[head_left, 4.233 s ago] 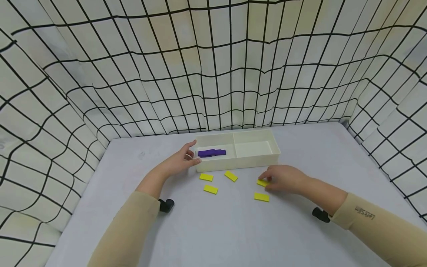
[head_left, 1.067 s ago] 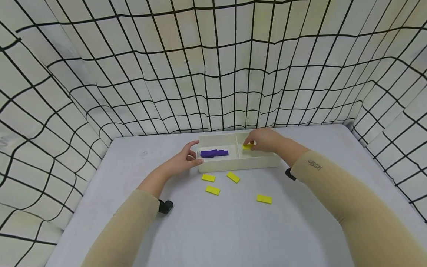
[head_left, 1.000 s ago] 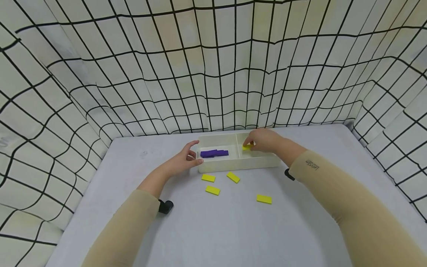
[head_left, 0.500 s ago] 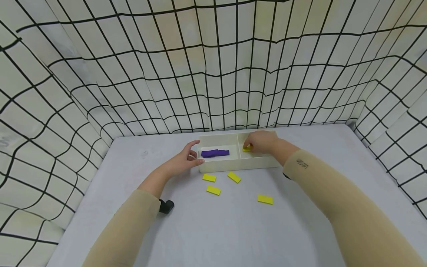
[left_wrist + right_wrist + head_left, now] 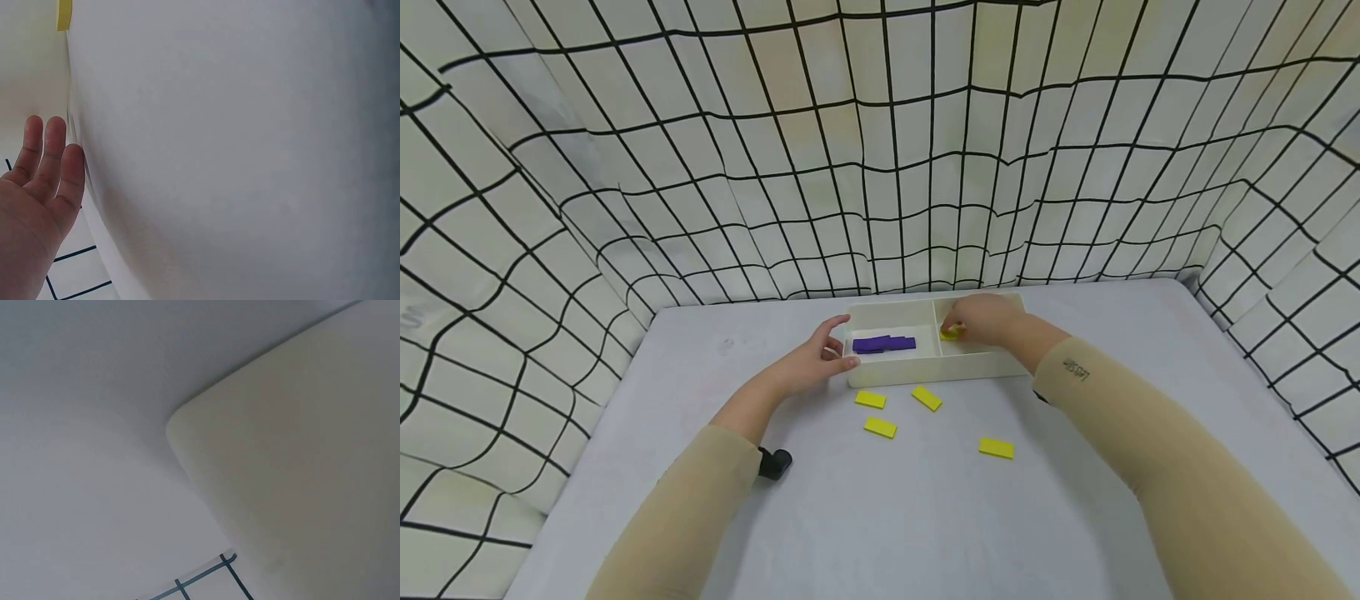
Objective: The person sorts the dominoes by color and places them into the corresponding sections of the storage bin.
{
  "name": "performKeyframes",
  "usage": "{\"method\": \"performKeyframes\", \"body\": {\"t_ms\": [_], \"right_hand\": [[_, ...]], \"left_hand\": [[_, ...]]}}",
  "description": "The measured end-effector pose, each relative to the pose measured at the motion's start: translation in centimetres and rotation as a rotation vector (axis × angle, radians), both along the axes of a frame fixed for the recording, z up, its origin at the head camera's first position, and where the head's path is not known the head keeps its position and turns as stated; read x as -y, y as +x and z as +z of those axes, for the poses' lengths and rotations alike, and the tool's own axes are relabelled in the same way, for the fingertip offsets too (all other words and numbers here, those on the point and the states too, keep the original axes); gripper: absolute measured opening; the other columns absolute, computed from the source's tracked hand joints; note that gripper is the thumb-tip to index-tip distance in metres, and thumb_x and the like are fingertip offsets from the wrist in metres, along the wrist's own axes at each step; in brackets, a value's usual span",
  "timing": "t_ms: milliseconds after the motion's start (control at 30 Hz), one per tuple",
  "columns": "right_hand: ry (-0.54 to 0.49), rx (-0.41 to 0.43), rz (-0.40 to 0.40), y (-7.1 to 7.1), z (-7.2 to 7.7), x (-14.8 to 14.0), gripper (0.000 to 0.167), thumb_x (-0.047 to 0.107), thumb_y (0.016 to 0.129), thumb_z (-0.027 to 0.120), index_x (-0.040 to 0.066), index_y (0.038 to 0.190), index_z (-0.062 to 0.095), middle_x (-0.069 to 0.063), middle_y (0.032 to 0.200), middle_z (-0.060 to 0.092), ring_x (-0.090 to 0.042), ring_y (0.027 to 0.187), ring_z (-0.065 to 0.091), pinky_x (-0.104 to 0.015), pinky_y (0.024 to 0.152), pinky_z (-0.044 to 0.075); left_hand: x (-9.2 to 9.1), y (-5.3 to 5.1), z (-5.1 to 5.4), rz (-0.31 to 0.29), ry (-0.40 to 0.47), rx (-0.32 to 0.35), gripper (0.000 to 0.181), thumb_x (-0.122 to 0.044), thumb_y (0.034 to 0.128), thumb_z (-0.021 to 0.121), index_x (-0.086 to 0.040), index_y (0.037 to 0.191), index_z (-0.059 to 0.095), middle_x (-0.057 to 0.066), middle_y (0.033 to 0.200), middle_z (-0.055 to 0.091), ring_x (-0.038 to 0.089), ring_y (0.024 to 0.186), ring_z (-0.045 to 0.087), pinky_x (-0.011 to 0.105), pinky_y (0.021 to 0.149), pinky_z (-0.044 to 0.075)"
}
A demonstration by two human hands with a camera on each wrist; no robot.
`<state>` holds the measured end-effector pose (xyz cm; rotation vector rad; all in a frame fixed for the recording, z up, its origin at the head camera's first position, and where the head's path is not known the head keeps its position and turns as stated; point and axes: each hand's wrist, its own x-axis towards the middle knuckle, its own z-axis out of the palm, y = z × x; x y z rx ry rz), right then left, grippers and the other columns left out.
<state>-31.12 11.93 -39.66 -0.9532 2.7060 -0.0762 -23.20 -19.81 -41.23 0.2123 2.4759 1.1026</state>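
A white two-compartment box (image 5: 895, 372) stands at the back of the table. Within its right compartment my right hand (image 5: 992, 319) pinches a small yellow block (image 5: 950, 335) near the divider, and the fingers partly cover it. My left hand (image 5: 805, 365) rests against the box's left end, thumb by the front corner and index finger by the back one. The left wrist view shows three fairly straight fingers (image 5: 55, 137) of that hand beside the box. Purple blocks (image 5: 883, 344) lie together in the left compartment. The right wrist view shows the box's outer wall (image 5: 281, 456) but no fingers.
Several yellow blocks lie on the white table (image 5: 880, 517) in front of the box: a yellow block (image 5: 870, 399) near its left corner, others close by, and a yellow block (image 5: 996, 448) farther right. A black grid-patterned white backdrop (image 5: 895, 167) rises behind and at both sides.
My right hand has carried a yellow block from the table up into the box's right compartment, and lately shifted slightly left there. My left hand has stayed at the box's left end.
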Motion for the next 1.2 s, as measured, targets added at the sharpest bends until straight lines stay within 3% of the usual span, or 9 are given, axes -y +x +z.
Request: {"method": "performKeyframes", "body": {"t_ms": [233, 633, 900, 1200], "right_hand": [[-0.069, 0.011, -0.011, -0.1, 0.3, -1.2, 0.03, 0.019, 0.094, 0.07, 0.019, 0.125, 0.071, -0.001, 0.116, 0.067, -0.02, 0.108, 0.06, -0.04, 0.096, 0.048], [-0.167, -0.002, -0.069, 1.1, 1.1, -3.3, 0.032, 0.025, 0.092, 0.072, 0.02, 0.124, 0.071, 0.0, 0.111, 0.067, -0.02, 0.106, 0.058, -0.04, 0.095, 0.047], [-0.265, 0.009, -0.059, 3.4, 2.2, -4.7, 0.032, 0.023, 0.091, 0.074, 0.017, 0.123, 0.072, 0.003, 0.106, 0.067, -0.017, 0.087, 0.058, -0.034, 0.078, 0.05], [-0.322, 0.021, -0.076, 6.1, 3.2, -5.9, 0.032, 0.024, 0.091, 0.074, 0.02, 0.123, 0.072, 0.002, 0.108, 0.068, -0.016, 0.08, 0.055, -0.031, 0.069, 0.048]], "left_hand": [[0.0, -0.1, 0.0, 0.002, -0.004, -0.002, 0.085, -0.043, 0.0958, 0.064, -0.038, 0.157, 0.005, 0.015, 0.142, 0.04, 0.034, 0.133, 0.044, 0.057, 0.109, 0.034], [0.1, -0.1, -0.2, -0.004, -0.007, -0.013, 0.086, -0.046, 0.0947, 0.065, -0.038, 0.157, 0.006, 0.015, 0.142, 0.041, 0.033, 0.132, 0.045, 0.056, 0.108, 0.035], [0.1, -0.2, -0.2, -0.007, -0.003, -0.01, 0.086, -0.046, 0.0953, 0.064, -0.038, 0.157, 0.005, 0.016, 0.143, 0.04, 0.034, 0.132, 0.045, 0.057, 0.108, 0.034], [0.2, -0.3, -0.5, -0.007, 0.001, -0.019, 0.085, -0.043, 0.0961, 0.064, -0.037, 0.157, 0.005, 0.017, 0.141, 0.041, 0.035, 0.131, 0.046, 0.057, 0.108, 0.035]]}}
